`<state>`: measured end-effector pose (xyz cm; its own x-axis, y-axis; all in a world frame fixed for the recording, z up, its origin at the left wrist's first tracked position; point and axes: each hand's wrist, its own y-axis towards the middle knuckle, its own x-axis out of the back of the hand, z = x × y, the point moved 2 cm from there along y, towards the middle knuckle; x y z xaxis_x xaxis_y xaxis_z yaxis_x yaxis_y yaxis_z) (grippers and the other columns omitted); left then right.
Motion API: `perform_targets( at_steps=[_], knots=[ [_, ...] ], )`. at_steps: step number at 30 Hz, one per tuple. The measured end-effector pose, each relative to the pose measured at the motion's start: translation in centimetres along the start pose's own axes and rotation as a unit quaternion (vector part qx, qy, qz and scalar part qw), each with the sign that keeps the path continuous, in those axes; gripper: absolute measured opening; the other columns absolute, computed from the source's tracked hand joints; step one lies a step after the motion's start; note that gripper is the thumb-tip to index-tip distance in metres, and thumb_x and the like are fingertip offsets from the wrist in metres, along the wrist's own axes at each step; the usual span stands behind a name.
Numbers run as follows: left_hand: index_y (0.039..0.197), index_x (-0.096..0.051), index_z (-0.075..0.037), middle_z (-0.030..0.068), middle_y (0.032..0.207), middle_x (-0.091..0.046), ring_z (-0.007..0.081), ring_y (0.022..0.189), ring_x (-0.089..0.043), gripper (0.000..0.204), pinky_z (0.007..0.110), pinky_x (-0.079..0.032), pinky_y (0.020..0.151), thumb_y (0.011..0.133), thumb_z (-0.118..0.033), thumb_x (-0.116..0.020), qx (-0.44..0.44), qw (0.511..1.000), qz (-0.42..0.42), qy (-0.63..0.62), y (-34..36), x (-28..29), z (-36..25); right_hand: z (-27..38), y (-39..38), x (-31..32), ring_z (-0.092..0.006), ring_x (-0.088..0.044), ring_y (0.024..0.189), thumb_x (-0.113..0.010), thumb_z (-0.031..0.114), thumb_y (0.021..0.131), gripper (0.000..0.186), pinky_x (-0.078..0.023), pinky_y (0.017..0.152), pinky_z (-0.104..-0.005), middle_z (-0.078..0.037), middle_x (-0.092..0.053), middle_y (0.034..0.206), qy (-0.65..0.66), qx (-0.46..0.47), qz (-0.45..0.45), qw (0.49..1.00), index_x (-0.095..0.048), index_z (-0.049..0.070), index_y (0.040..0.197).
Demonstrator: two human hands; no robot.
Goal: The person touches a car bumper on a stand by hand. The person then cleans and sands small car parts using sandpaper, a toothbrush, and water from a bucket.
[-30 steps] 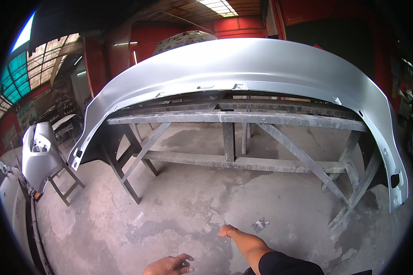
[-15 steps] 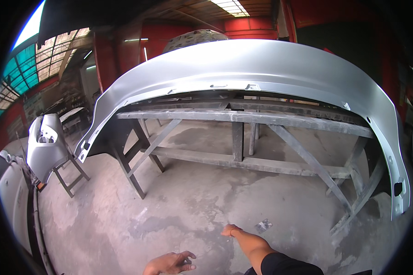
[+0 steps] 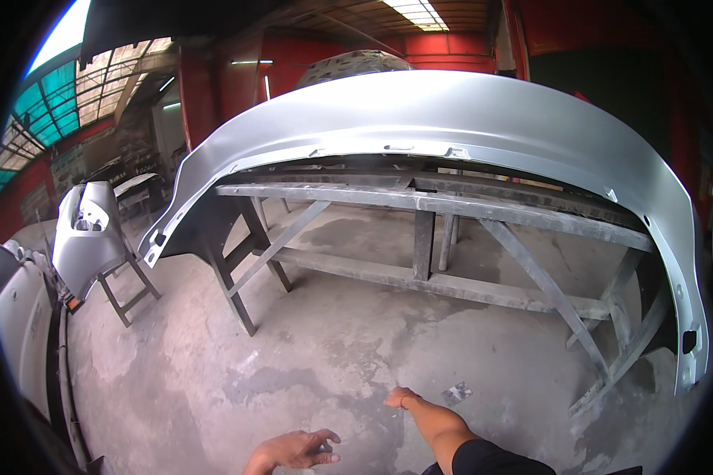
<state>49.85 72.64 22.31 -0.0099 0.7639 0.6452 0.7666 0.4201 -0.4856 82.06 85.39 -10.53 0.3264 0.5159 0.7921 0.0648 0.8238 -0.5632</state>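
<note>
A large silver-grey car bumper cover (image 3: 451, 107) arches over a grey metal stand (image 3: 420, 203), its two ends hanging down at the sides. Well short of it, my left hand (image 3: 299, 449) hovers low over the floor, empty, with the fingers loosely bent and apart. My right hand (image 3: 402, 397) reaches a little farther out at the centre, fingers curled down. Whether anything is inside those fingers is hidden. Neither hand touches the bumper cover or the stand.
Braced legs of the stand reach the concrete floor (image 3: 317, 364). At the left another silver part (image 3: 91, 237) rests on a smaller stand (image 3: 127, 293), near a white panel (image 3: 22, 332). A small dark scrap (image 3: 457, 393) lies on the floor. Red walls (image 3: 451, 62) stand behind.
The view has turned slightly left, so the bumper cover and stand sit a little farther right in the picture. Both hands keep nearly the same place and pose.
</note>
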Motion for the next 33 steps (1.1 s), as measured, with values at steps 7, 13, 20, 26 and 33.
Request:
perform_targets(
  at_steps=[7,13,20,26,33],
  knots=[
    [0.132,-0.045,-0.007,0.0218,0.107,-0.065,0.0376,0.102,-0.062,0.060,0.042,-0.048,0.088,0.094,-0.053,-0.053,-0.011,1.000,0.002,0.000,0.0,0.5,-0.5,-1.1,1.5,-0.2,-0.0408,-0.063,0.105,-0.051,0.041,0.080,0.052,-0.048,0.093,-0.0592,-0.017,-0.068,0.109,0.010,-0.002,0.054,0.998,-0.070,0.000,0.105],
    [0.131,-0.045,-0.009,0.0196,0.103,-0.067,0.0353,0.099,-0.063,0.056,0.041,-0.048,0.087,0.094,-0.050,-0.055,-0.008,1.000,-0.005,-0.001,-0.4,0.1,0.0,-0.1,0.8,0.0,-0.0382,-0.065,0.102,-0.050,0.041,0.080,0.050,-0.049,0.093,-0.0554,-0.016,-0.069,0.104,0.036,0.002,0.062,0.997,-0.071,0.001,0.101],
    [0.131,-0.045,-0.010,0.0188,0.102,-0.067,0.0352,0.099,-0.063,0.057,0.042,-0.048,0.087,0.094,-0.052,-0.054,-0.009,1.000,0.004,0.001,-0.2,0.1,-0.3,-1.0,0.6,-0.4,-0.0378,-0.067,0.094,-0.048,0.043,0.082,0.048,-0.051,0.090,-0.0547,-0.014,-0.071,0.091,0.019,0.000,0.041,0.999,-0.072,0.003,0.093],
    [0.132,-0.044,-0.008,0.0211,0.101,-0.066,0.0368,0.098,-0.062,0.058,0.042,-0.048,0.086,0.094,-0.051,-0.053,-0.019,1.000,0.001,-0.002,-0.3,0.3,-0.4,-0.9,1.1,-0.7,-0.0383,-0.068,0.091,-0.047,0.042,0.083,0.048,-0.053,0.087,-0.0553,-0.013,-0.071,0.090,0.026,0.009,0.032,0.999,-0.072,0.003,0.091],
    [0.132,-0.043,-0.005,0.0231,0.101,-0.065,0.0379,0.095,-0.062,0.057,0.042,-0.048,0.084,0.096,-0.048,-0.052,-0.029,0.999,-0.006,-0.011,-0.4,0.5,-0.3,-0.8,1.5,-0.7,-0.0363,-0.067,0.096,-0.046,0.042,0.083,0.048,-0.053,0.087,-0.0547,-0.015,-0.070,0.098,0.002,0.024,0.028,0.999,-0.072,0.004,0.095]
  ],
)
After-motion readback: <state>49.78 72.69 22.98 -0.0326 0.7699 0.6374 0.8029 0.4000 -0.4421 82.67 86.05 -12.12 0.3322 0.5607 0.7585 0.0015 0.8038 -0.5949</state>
